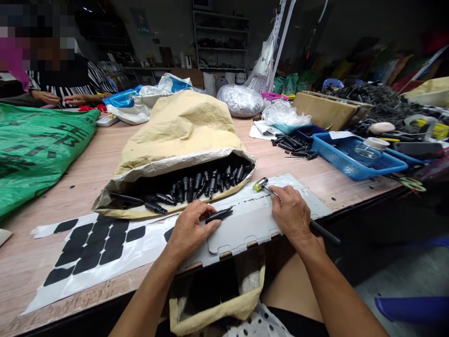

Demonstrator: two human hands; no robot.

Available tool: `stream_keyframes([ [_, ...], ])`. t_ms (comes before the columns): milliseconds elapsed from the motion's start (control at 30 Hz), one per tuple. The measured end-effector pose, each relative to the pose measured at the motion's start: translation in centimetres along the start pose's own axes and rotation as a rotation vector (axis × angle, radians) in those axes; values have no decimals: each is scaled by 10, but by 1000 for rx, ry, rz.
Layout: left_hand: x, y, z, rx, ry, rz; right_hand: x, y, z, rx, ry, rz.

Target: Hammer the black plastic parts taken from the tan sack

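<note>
My left hand (192,228) rests on a grey flat plate (245,224) at the table's front edge, fingers pinched on a slim black plastic part (219,215) lying there. My right hand (291,213) is closed on the handle of a small hammer (260,185) with a yellow-green and black head; its black grip sticks out behind my wrist. An open tan paper sack (182,135) just beyond my hands holds several of the same black parts (206,182).
A white sheet with black stickers (94,243) lies at front left, a green woven bag (35,150) at far left. Blue baskets (354,159), loose black parts and a cardboard box (326,110) fill the right. Another person's hands (66,98) work at the far left end.
</note>
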State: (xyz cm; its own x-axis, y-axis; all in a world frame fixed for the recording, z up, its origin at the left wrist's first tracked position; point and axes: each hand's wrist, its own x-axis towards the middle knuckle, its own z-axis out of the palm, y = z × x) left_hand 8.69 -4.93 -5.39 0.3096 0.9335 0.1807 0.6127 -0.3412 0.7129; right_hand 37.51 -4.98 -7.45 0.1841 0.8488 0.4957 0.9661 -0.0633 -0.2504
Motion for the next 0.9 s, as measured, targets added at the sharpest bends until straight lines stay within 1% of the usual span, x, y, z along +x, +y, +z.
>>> stream_keyframes([
  [67, 0, 1, 0, 4, -10, -2, -1, -4, -6, 91, 13, 6],
  [167, 0, 1, 1, 21, -18, 0, -8, -20, -23, 366, 47, -19],
  [200, 0, 1, 2, 24, -19, -2, -12, -28, -30, 484, 31, -45],
  [267, 0, -1, 3, 18, -19, -5, -22, -45, -41, 682, -66, -100],
  [367, 1, -3, 3, -21, -14, 8, -37, -68, -49, 829, -169, -202],
  [467, 1, -2, 3, -31, -12, 25, -50, -80, -44, 833, -203, -270],
  [600, 2, 0, 3, -42, -13, 13, -55, -79, -36, 736, -269, -280],
  [633, 2, -1, 4, -49, -8, 10, -55, -78, -36, 738, -258, -276],
  [767, 3, -7, 7, -69, 14, 7, -52, -73, -38, 787, -144, -264],
  [833, 3, -10, 8, -72, 17, 9, -53, -72, -37, 763, -158, -266],
  [900, 2, -10, 8, -67, 20, 10, -55, -71, -35, 733, -205, -268],
])
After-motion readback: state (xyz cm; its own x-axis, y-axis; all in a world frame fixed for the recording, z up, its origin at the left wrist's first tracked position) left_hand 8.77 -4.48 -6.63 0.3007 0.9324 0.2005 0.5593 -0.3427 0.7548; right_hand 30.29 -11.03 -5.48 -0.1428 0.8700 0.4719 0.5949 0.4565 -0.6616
